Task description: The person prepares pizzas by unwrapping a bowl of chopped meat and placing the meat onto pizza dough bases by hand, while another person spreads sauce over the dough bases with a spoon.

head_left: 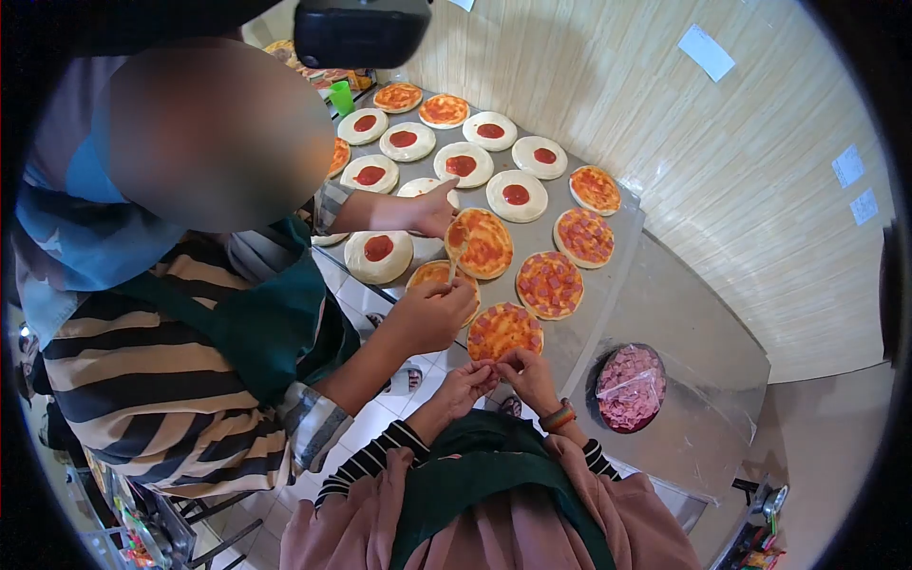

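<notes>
My left hand (465, 388) and my right hand (528, 378) meet at the near edge of the table, fingertips pinched together. Whatever lies between them is too small to make out. Just beyond my fingers is a pizza (505, 332) with red sauce and pink meat pieces on part of its top. Another pizza (550, 285), dotted with pink squares, lies behind it, and a third topped pizza (584, 237) farther back. To the right of my hands stands a dark bowl (601, 407) of chopped pink meat (631, 385), partly covered by clear plastic.
At my left, a co-worker's hand (435, 312) holds a spoon (454, 256) over a sauced pizza base (483, 244); their other hand (432, 209) reaches beside that base. Several pale bases with sauce dollops cover the metal table (608, 313). A green cup (341, 98) stands at the back.
</notes>
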A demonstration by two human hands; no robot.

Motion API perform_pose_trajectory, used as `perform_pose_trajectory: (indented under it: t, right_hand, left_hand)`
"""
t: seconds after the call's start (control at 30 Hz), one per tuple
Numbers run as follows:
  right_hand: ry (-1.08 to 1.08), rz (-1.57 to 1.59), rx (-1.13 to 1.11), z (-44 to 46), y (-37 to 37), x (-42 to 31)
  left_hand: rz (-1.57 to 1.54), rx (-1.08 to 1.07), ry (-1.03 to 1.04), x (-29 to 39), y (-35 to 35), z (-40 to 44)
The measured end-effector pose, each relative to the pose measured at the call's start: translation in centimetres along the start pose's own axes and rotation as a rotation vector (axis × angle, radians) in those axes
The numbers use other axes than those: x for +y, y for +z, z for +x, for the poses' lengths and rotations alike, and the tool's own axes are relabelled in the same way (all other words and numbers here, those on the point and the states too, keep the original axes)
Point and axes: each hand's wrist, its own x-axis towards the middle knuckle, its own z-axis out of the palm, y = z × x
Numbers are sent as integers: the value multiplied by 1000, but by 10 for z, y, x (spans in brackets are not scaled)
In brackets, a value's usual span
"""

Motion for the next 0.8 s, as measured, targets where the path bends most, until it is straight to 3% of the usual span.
perform_pose_trajectory:
  t: [0.1, 0.2, 0.3, 0.37, 0.57, 0.7, 0.77, 0.8]
  right_hand:
    - [-111, -25, 30, 3, 3, 9]
    - [22, 191, 106, 16, -6, 17]
    - [85, -29, 196, 41, -19, 38]
    - [-70, -381, 260, 54, -21, 45]
    - [-162, -548, 272, 71, -16, 51]
    - [-245, -565, 393, 62, -16, 32]
    - [-239, -227, 173, 48, -17, 17]
    - [-237, -227, 174, 39, -17, 9]
  left_hand:
    - [-6, -9, 1, -2, 0, 0]
    - [21, 57, 18, -1, 6, -5]
    - [28, 101, 24, -3, 4, -9]
    - [29, 101, 32, -3, 4, -9]
    - [22, 110, 80, -5, 0, -9]
    - [24, 130, 96, 0, 5, -12]
    - [41, 159, 106, 2, 9, -13]
    - [70, 163, 115, 3, 10, -12]
